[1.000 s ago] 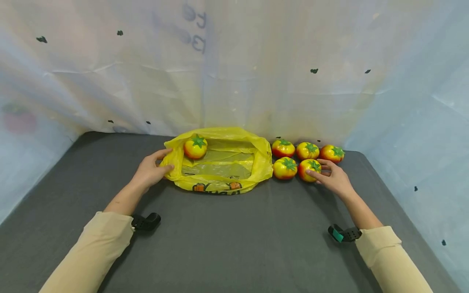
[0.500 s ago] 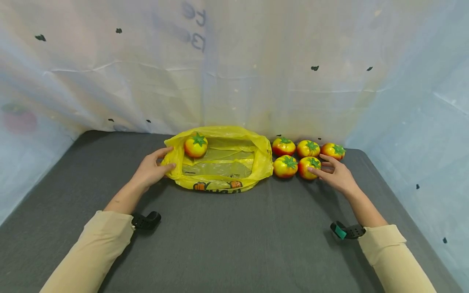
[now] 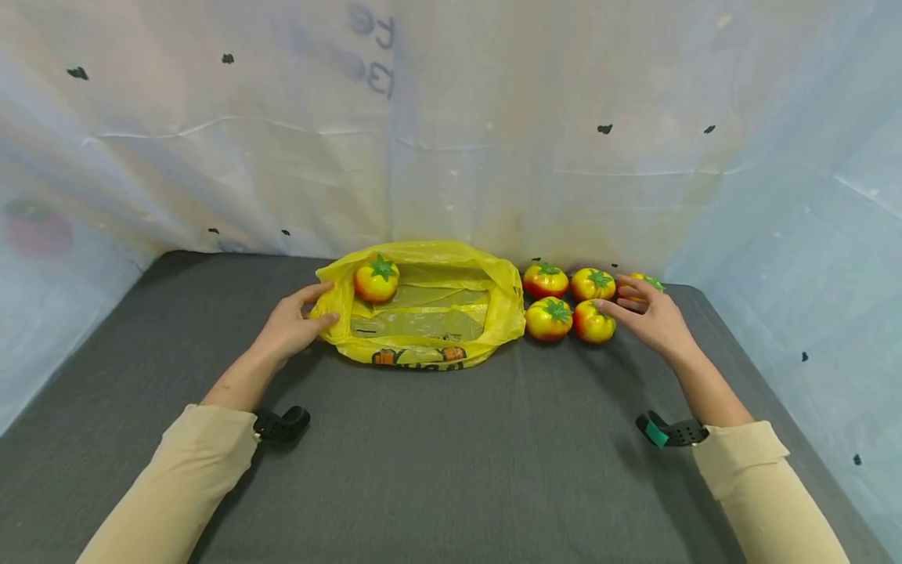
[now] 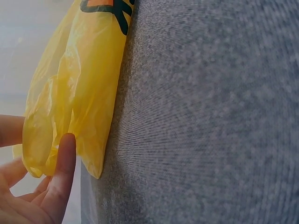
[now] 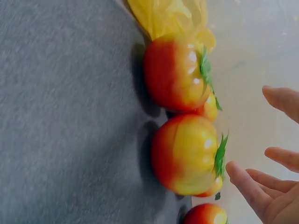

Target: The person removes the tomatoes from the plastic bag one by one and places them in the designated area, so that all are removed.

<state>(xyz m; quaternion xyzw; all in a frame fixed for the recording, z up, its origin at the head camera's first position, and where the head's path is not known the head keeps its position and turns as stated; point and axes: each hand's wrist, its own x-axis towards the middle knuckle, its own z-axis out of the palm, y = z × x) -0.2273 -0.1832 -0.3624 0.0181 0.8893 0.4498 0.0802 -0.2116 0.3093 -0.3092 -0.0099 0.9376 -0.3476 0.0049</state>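
My left hand (image 3: 290, 323) grips the left end of a yellow plastic bag (image 3: 506, 325); in the left wrist view the thumb (image 4: 66, 156) lies against the bag's side. The bag's mouth gapes upward, and one red-and-yellow tomato (image 3: 376, 280) with a green star-shaped top sits inside at the left. My right hand (image 3: 655, 319) hovers, fingers loosely spread and holding nothing, above the front right tomato (image 3: 593, 323). Its fingers partly cover the back right tomato (image 3: 652, 280). In the right wrist view the fingertips are apart from the nearest tomato (image 5: 184, 154).
More tomatoes stand right of the bag: a front one (image 3: 548, 319) beside it, with two behind, the left (image 3: 545, 283) and the middle (image 3: 590, 287). The dark grey table (image 3: 451, 454) ends at a pale sheet wall (image 3: 451, 157) behind, and a bluish sheet (image 3: 810, 274) rises at right.
My right hand has come off the front right tomato and moved slightly back and to the right, up over the back right one. The left hand and bag have stayed put.
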